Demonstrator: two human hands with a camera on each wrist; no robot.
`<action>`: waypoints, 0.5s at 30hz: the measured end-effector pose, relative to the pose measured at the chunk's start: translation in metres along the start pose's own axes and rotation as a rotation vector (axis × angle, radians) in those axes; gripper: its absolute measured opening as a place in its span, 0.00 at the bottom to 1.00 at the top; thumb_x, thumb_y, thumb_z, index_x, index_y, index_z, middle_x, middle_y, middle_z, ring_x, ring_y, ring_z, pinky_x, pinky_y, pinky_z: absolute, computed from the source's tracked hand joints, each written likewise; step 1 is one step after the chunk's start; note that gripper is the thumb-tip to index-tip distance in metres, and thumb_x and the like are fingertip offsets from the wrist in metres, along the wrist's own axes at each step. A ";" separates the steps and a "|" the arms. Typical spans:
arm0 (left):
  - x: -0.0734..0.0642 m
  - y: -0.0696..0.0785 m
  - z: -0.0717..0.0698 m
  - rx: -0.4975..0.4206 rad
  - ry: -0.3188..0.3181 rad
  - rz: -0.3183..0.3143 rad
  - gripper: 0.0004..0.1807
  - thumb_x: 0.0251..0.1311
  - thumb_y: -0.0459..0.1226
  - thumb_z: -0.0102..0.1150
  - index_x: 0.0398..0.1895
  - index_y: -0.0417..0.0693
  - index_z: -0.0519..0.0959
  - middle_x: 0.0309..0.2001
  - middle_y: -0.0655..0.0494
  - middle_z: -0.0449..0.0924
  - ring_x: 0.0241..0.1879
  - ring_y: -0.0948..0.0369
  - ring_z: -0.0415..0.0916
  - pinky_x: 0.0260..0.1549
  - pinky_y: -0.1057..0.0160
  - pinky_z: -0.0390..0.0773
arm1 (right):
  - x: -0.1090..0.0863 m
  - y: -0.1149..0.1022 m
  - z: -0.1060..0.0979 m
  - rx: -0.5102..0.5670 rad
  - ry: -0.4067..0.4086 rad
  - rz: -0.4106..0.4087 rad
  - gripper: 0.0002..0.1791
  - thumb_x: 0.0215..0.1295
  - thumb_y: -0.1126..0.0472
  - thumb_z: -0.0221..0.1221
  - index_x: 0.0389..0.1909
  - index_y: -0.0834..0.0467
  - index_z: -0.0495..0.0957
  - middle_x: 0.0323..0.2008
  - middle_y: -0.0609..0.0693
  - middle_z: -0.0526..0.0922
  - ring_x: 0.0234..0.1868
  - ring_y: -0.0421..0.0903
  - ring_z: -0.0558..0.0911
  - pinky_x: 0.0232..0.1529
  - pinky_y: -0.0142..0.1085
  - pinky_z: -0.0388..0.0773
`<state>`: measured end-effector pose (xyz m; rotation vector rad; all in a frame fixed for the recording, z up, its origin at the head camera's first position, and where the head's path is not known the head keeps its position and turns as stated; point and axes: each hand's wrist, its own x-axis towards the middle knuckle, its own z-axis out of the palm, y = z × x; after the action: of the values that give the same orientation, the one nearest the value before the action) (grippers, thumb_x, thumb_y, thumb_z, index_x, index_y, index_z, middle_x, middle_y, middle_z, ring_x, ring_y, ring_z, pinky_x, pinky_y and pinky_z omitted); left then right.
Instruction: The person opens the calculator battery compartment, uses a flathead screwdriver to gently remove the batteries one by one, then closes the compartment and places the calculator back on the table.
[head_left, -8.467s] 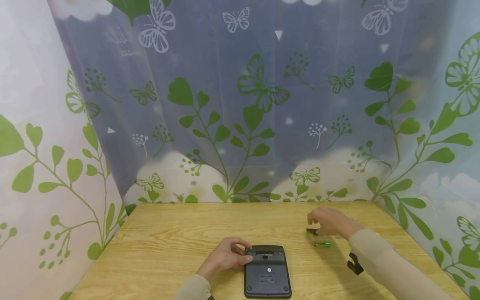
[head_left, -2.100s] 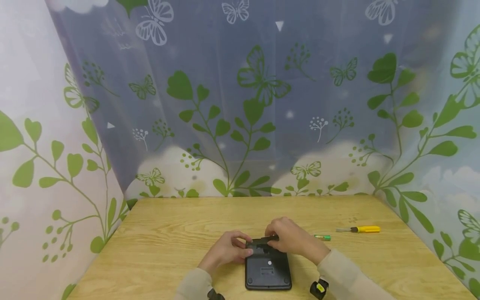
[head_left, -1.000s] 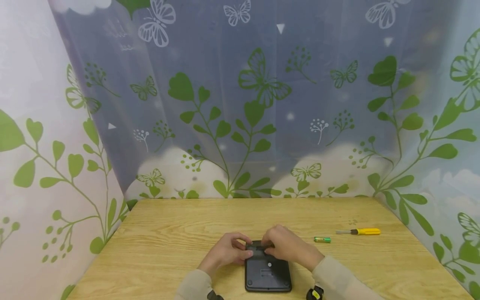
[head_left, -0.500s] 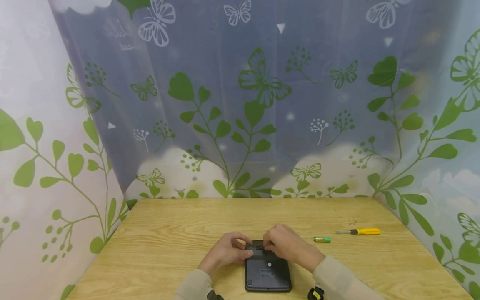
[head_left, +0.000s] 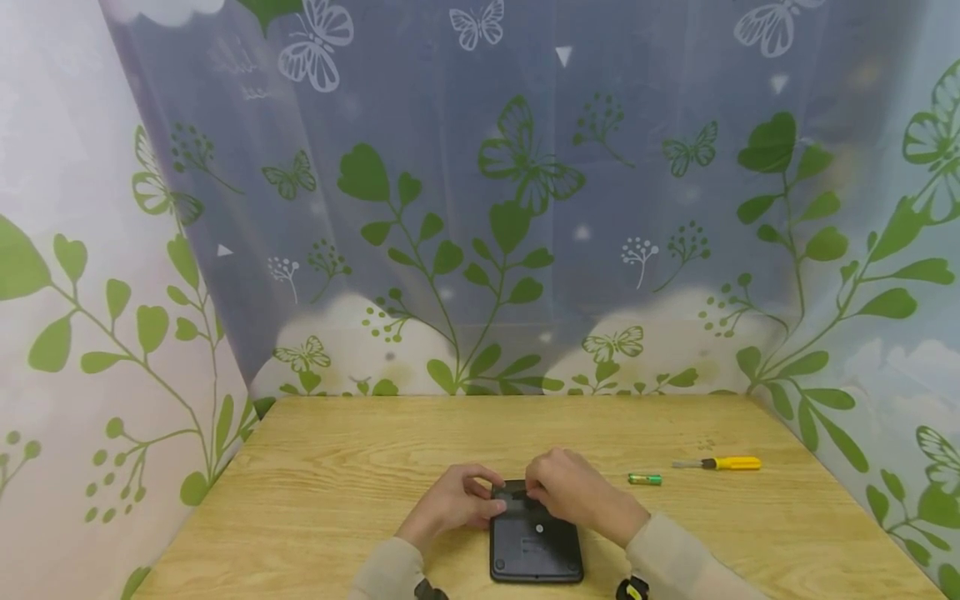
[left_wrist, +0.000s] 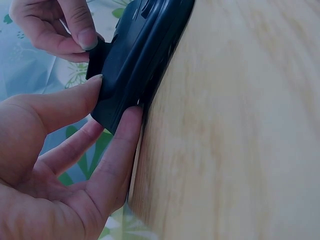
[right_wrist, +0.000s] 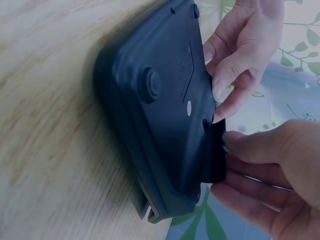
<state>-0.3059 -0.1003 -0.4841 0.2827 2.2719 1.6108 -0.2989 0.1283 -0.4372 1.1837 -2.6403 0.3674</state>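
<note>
A black calculator (head_left: 536, 554) lies face down on the wooden table, its back showing a pale round spot and small feet. My left hand (head_left: 453, 502) grips its far left corner, thumb (left_wrist: 82, 102) on the back and fingers along the edge. Between the thumb and fingers of my right hand (head_left: 581, 492) is a small black battery cover (right_wrist: 216, 157), held tilted up at the calculator's far end. In the head view the right hand hides most of that cover and part of the battery compartment (head_left: 513, 495).
To the right of the calculator lies a green battery (head_left: 645, 479). Farther right is a screwdriver (head_left: 737, 462) with a yellow handle, its shaft pointing left. Patterned curtains stand along the back and sides of the table (head_left: 337, 450).
My right hand has brought the black cover from beside the battery to the calculator's far end, uncovering the screwdriver from view. Over the last second it shifts only slightly. The left hand keeps its grip.
</note>
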 end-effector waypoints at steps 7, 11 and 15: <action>-0.001 0.001 0.000 -0.002 -0.002 0.004 0.18 0.60 0.32 0.73 0.53 0.46 0.84 0.43 0.45 0.81 0.33 0.57 0.85 0.34 0.57 0.91 | 0.001 0.000 0.003 -0.002 0.007 0.013 0.10 0.61 0.67 0.71 0.23 0.54 0.84 0.24 0.43 0.86 0.25 0.32 0.80 0.25 0.24 0.76; -0.001 0.001 0.000 0.001 -0.002 0.005 0.18 0.60 0.32 0.73 0.54 0.46 0.84 0.43 0.45 0.81 0.34 0.58 0.85 0.35 0.57 0.91 | 0.001 0.000 0.004 -0.007 0.007 0.006 0.10 0.60 0.67 0.72 0.22 0.54 0.84 0.24 0.43 0.85 0.25 0.31 0.78 0.25 0.24 0.74; -0.001 0.002 0.000 0.006 0.001 0.002 0.18 0.60 0.32 0.73 0.53 0.46 0.84 0.43 0.45 0.81 0.34 0.58 0.85 0.35 0.57 0.91 | 0.000 -0.002 0.004 -0.013 -0.010 0.000 0.10 0.59 0.66 0.72 0.22 0.53 0.84 0.24 0.43 0.85 0.25 0.31 0.78 0.25 0.24 0.75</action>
<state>-0.3046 -0.1002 -0.4824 0.2855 2.2786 1.6060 -0.2978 0.1260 -0.4411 1.1852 -2.6472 0.3448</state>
